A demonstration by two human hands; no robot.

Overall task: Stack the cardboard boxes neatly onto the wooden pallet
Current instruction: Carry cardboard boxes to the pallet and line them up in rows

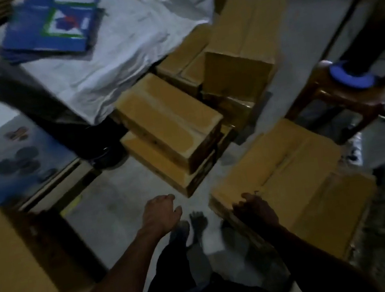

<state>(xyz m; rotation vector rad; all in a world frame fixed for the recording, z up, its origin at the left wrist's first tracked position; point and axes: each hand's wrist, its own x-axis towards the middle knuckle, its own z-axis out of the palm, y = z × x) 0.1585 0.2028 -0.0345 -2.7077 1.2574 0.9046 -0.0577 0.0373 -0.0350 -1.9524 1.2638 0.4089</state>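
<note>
A big flat cardboard box (300,187) lies on the floor at the right. My right hand (255,207) grips its near left corner, fingers curled over the edge. My left hand (160,213) hovers above the bare floor with relaxed fingers and holds nothing. Just beyond it a long box (170,119) lies on top of another box (162,168). Behind these more boxes (245,38) are piled up. At the left edge stands another cardboard box (7,271). A wooden pallet (54,184) shows at the left, partly hidden under a printed sheet.
A white cloth (107,51) covers a low surface at the back, with a blue folder (48,24) on it. A brown stool (337,99) carrying a blue-rimmed object stands at the right. My bare feet (191,226) are on the grey floor between the boxes.
</note>
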